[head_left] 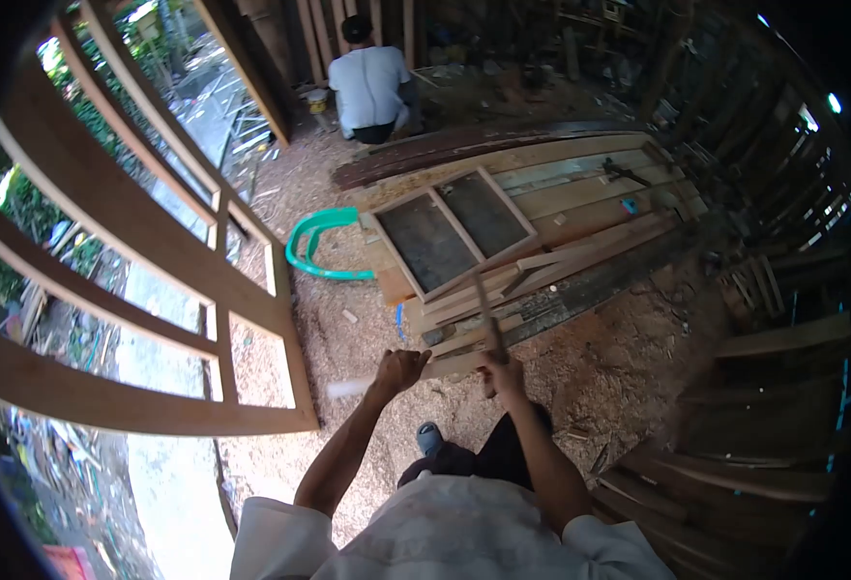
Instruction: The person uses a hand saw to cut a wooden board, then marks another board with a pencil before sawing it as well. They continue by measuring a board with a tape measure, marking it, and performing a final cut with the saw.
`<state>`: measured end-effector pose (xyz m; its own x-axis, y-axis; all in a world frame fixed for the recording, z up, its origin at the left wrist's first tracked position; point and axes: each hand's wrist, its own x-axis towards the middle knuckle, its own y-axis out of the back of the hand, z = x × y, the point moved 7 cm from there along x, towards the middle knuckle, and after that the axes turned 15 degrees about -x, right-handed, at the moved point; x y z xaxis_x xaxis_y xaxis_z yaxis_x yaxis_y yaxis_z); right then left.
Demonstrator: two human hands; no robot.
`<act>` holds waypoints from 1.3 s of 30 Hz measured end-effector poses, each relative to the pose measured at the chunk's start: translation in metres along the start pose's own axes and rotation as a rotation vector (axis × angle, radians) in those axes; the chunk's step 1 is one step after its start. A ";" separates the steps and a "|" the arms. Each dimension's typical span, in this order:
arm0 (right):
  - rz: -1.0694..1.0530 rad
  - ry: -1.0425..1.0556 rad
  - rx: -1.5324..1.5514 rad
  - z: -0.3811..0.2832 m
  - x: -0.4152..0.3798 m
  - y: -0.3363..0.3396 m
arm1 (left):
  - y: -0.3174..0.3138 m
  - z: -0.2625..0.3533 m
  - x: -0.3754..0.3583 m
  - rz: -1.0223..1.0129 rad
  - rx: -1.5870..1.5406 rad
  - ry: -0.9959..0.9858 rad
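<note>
Sawdust-covered floor (629, 377) of a wood workshop, planks stacked all round, daylight coming in at the left.

We're standing, looking down at our hands. Left hand (399, 370) is closed around a pale stick-like piece (350, 388) that pokes out to the left; it's motion-blurred, so we can't tell exactly what it is. Right hand (503, 372) is closed on the lower end of a thin wooden strip (486, 311) that stands nearly upright, rising from the fist over the stacked boards. The two hands are near each other, not touching.

Just beyond the hands lies a pile of boards (580, 193) on the floor. On top of it sits a two-panel wooden frame (456, 232) with dark panels, lying flat and angled. A green plastic chair (317, 246) is just beside the pile's left end, on its side in the sawdust.

Large wooden window frame (155, 280) stands upright along the left, with greenery visible through its openings.

At the far end another person in a light shirt (372, 87) crouches with back turned to us, well apart from our hands.

Our foot in a blue sandal (430, 438) shows below the hands.
</note>
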<state>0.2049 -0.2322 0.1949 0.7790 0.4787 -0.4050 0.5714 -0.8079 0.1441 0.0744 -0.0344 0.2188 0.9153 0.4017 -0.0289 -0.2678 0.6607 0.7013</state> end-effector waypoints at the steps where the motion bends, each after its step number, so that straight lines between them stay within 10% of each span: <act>1: 0.033 0.022 0.008 0.000 0.002 0.019 | 0.012 -0.006 -0.016 0.126 0.025 -0.003; 7: -0.038 -0.055 0.041 0.026 0.016 0.104 | 0.010 -0.054 -0.077 0.636 0.005 0.273; 10: 0.019 -0.003 0.032 0.026 0.017 0.134 | -0.047 -0.088 -0.087 0.545 -0.682 0.753; 11: 0.039 0.016 -0.013 0.028 0.019 0.146 | -0.073 -0.081 -0.084 0.596 -1.204 0.666; 16: 0.143 0.139 -0.351 0.028 0.042 0.185 | -0.103 -0.036 -0.086 0.870 -1.428 0.485; 39: 0.168 0.153 -1.024 0.056 0.215 0.140 | -0.165 -0.142 -0.016 0.880 -0.782 0.898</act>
<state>0.4377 -0.2616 0.0773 0.8522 0.4834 -0.2004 0.3423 -0.2253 0.9122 0.0612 -0.0593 0.0024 -0.0332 0.9005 -0.4336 -0.9819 0.0516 0.1823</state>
